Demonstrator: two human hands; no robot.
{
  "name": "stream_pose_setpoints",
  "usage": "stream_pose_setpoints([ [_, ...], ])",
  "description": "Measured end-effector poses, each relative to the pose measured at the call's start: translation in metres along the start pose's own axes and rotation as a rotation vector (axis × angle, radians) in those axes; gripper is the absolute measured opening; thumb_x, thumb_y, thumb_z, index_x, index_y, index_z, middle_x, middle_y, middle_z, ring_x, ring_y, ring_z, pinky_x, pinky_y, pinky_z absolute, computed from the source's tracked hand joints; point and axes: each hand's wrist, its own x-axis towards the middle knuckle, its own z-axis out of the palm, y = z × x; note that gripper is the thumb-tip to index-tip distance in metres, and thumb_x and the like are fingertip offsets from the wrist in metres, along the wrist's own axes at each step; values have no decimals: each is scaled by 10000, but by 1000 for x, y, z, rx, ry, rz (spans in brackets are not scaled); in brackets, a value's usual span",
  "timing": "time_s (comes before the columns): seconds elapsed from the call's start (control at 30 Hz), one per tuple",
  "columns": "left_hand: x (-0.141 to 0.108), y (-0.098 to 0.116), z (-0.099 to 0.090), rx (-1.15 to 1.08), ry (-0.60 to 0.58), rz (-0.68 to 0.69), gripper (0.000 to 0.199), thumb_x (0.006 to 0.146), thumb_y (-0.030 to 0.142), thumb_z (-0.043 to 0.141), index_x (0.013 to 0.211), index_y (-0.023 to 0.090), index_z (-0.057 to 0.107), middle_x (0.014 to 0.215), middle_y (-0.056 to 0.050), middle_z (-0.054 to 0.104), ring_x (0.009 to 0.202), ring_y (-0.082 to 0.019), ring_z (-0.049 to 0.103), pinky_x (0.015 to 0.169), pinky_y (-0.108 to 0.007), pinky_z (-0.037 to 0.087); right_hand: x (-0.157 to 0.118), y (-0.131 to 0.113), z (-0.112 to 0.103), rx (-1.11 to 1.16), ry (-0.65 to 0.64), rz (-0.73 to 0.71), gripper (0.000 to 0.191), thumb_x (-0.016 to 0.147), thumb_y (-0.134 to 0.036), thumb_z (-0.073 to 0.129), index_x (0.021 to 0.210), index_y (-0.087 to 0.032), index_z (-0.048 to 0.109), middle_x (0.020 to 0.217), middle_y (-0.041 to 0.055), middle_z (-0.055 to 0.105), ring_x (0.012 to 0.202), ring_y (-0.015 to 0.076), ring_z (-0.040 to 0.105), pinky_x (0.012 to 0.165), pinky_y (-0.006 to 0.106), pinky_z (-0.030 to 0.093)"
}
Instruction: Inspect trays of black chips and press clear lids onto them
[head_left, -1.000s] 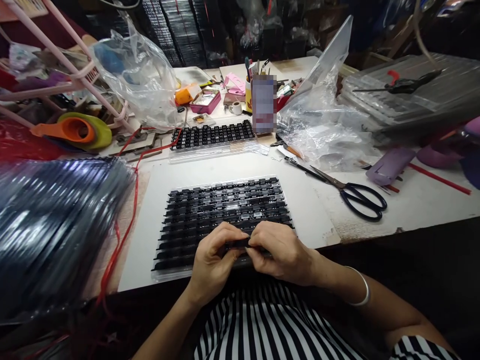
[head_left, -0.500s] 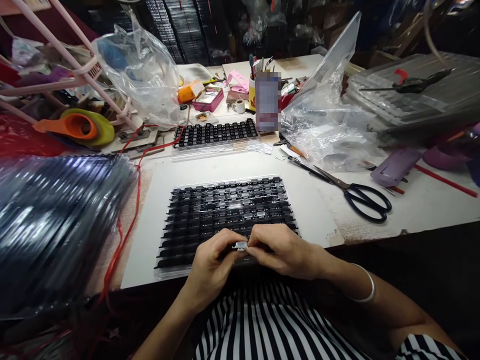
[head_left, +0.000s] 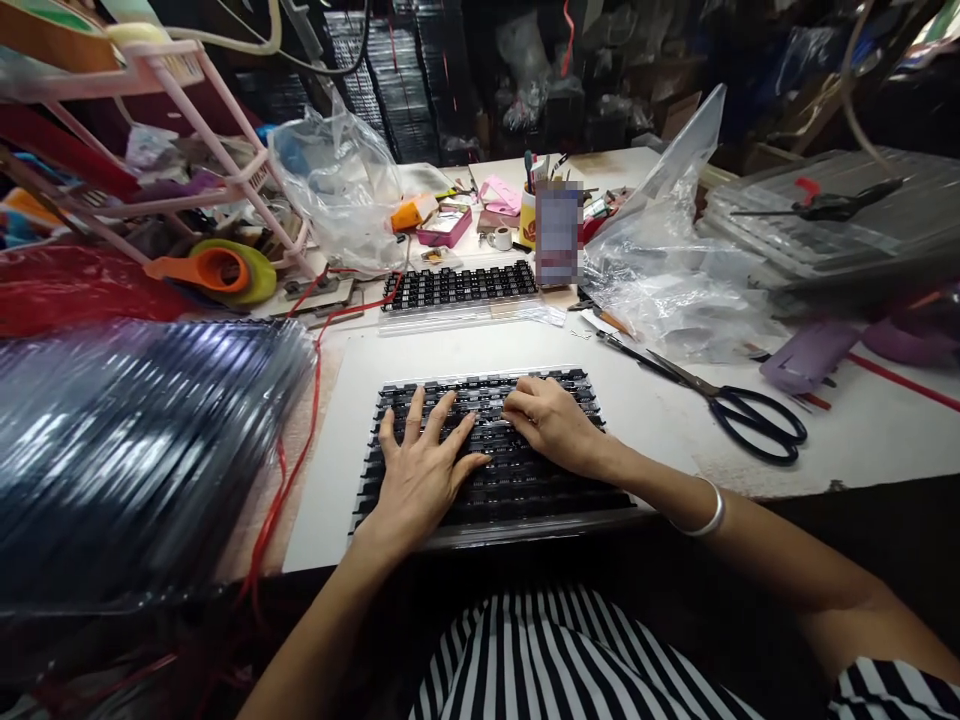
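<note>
A clear plastic tray (head_left: 517, 532) filled with rows of small black parts (head_left: 480, 490) with metal pins lies flat in front of me. My left hand (head_left: 420, 465) rests on the tray's left half, palm down, its fingers spread over the rows. Over the upper right of the same tray, my right hand (head_left: 551, 420) is closed in a pinch, fingertips down at one row. Whatever sits between those fingertips is hidden. A silver bangle (head_left: 709, 508) circles my right wrist.
Behind stands a second tray of black parts (head_left: 457, 288). Black-handled scissors (head_left: 757, 422) lie to the right, near crumpled clear plastic bags (head_left: 675, 290). Stacked dark plastic trays (head_left: 150, 460) and a red cord (head_left: 274, 510) are left, below a pink rack (head_left: 255, 175).
Both hands have moved forward from the tray's near edge, where they held a small pinned part together. My left hand has let go and spread flat; my right pinches down at the rows.
</note>
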Motion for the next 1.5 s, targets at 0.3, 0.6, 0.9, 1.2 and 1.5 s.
stream_pose_setpoints([
  [0.3,-1,-2,2,-54,9,-2,400,871,409,530,1222,230,604,1400,-127,487,1355,-412,287,1023,-682,189,4,-3,-1,-186,-105,-13,208,909,-154,488,776,-140,647,814,62,561,761,172,458,721,311,277],
  [0.6,1,0,2,-82,21,2,428,874,408,523,1248,207,579,1403,-148,478,1353,-402,299,1029,-668,199,-6,5,-15,-100,-37,27,253,943,-171,432,913,-127,679,854,82,603,796,181,507,738,322,299],
  [0.9,12,17,4,-98,-111,100,533,875,520,455,1348,275,477,1494,-91,362,1405,-379,174,1056,-676,126,-28,9,-13,-152,-36,-19,250,877,-75,477,1017,-129,676,985,116,655,897,246,522,770,387,337],
  [1.2,-35,-64,-31,-359,230,-380,418,921,402,415,1256,196,556,1297,-79,572,1224,-212,503,1076,-397,338,-76,38,-46,82,409,264,304,898,-59,423,1073,-180,639,1008,83,664,929,228,600,768,390,395],
  [1.5,-94,-76,-15,-414,294,-641,457,853,468,478,1150,163,646,1177,-76,659,1131,-243,582,1057,-373,379,-82,19,-20,-101,276,156,385,822,9,424,1098,-166,629,1081,103,638,979,247,537,789,405,345],
])
